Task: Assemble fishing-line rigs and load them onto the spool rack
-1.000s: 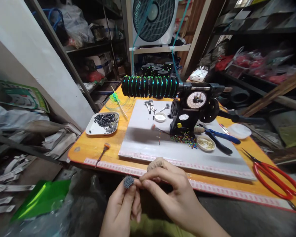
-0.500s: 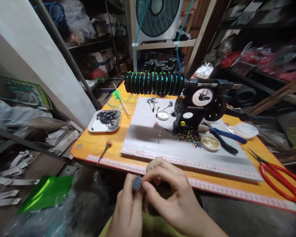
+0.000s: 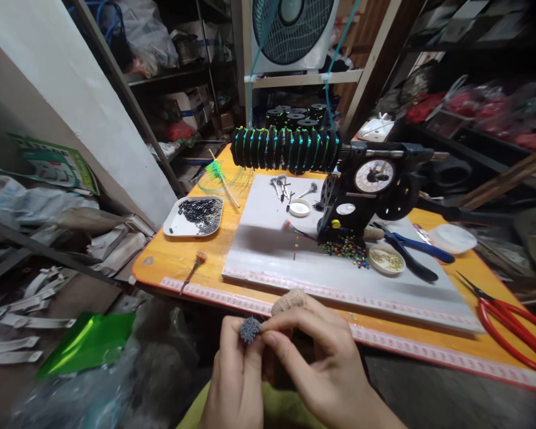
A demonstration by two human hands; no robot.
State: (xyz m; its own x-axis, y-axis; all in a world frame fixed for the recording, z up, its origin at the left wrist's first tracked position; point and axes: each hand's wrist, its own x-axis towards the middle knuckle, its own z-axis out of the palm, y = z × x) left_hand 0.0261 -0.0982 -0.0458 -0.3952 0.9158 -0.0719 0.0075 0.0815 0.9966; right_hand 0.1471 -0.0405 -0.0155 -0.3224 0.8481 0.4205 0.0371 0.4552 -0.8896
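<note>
My left hand (image 3: 236,375) is closed around a bundle of thin pieces with grey bead-like heads (image 3: 250,329), the heads facing up between thumb and forefinger. My right hand (image 3: 317,351) has thumb and forefinger pinched together at the bundle's right side. What lies in that pinch is too small to make out. Just behind the right fingers shows a beige, ribbed thing (image 3: 290,301); whether it is worn or held I cannot tell. Both hands are in front of the table's near edge. A similar bundle with an orange head (image 3: 200,257) lies on the table to the left.
A black winding machine (image 3: 361,190) with green-and-black spools (image 3: 286,149) stands on a grey board (image 3: 259,256). Around it are loose coloured beads (image 3: 346,250), a dish of gold beads (image 3: 386,260), blue-and-black pliers (image 3: 411,253) and red scissors (image 3: 509,328). A white tray (image 3: 172,226) holds dark pieces.
The view has shifted slightly, so the scene sits a little further right. My right fingertips are now slightly apart from the grey-headed bundle's edge, still pinched. The left hand keeps its hold.
</note>
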